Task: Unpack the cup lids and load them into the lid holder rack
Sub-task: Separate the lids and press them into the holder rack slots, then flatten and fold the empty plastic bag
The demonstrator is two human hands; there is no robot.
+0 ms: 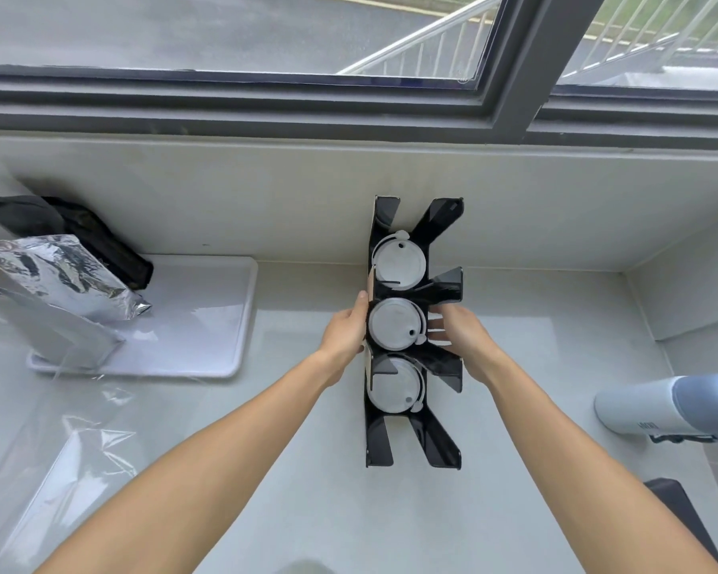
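A black lid holder rack (pixel 434 443) stands on the pale counter, seen from above, with three round slots in a row. Each slot holds a stack of white cup lids: the far stack (pixel 398 261), the middle stack (pixel 394 324) and the near stack (pixel 394 385). My left hand (pixel 345 331) presses against the rack's left wall beside the middle stack. My right hand (pixel 459 329) reaches in from the right, fingers spread and touching the middle stack's edge. Both hands bracket that middle stack.
A white tray (pixel 212 308) at the left holds a silver foil bag (pixel 59 275) and a black bag (pixel 84 229). Clear plastic wrap (pixel 50 461) lies at the near left. A pale bottle (pixel 672 403) lies at the right. A window sill runs behind.
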